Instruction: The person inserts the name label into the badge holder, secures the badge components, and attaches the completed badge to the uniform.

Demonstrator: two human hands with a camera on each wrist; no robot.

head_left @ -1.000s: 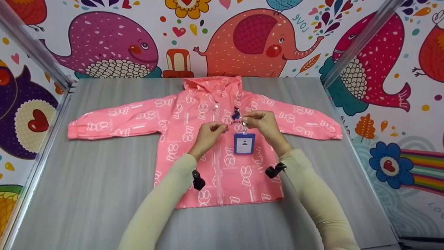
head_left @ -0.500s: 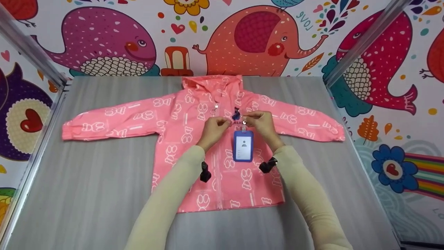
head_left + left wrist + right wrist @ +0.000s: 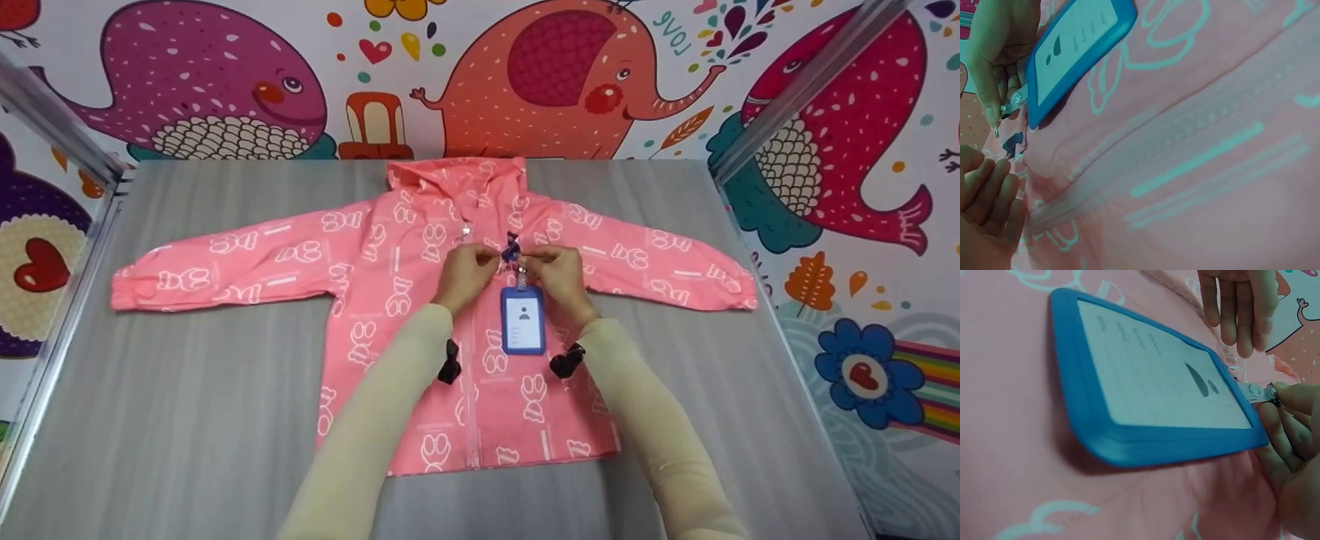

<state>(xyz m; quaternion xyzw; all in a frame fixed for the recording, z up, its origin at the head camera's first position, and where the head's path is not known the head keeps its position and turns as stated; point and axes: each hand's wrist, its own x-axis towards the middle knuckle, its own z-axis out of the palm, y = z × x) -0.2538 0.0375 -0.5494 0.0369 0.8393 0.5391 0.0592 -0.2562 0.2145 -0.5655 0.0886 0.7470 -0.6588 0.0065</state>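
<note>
A pink hooded jacket with white cartoon outlines lies spread on the grey table, front up and zip in the middle. My right hand pinches the small metal clip of a blue badge holder. A clear strap joins clip and holder, which hangs over the jacket's chest, its white card facing up. My left hand, thumb and forefinger together, pinches the jacket's front just left of the dark bear print. Both hands' fingertips are close to each other at the print.
The grey table shows on both sides of the jacket and below its hem. Brightly patterned walls with cartoon animals stand behind and at the sides, with metal posts at the corners.
The left hand has moved up and right to the bear print. My right hand has shifted slightly left with the badge holder, whose card now faces up more fully.
</note>
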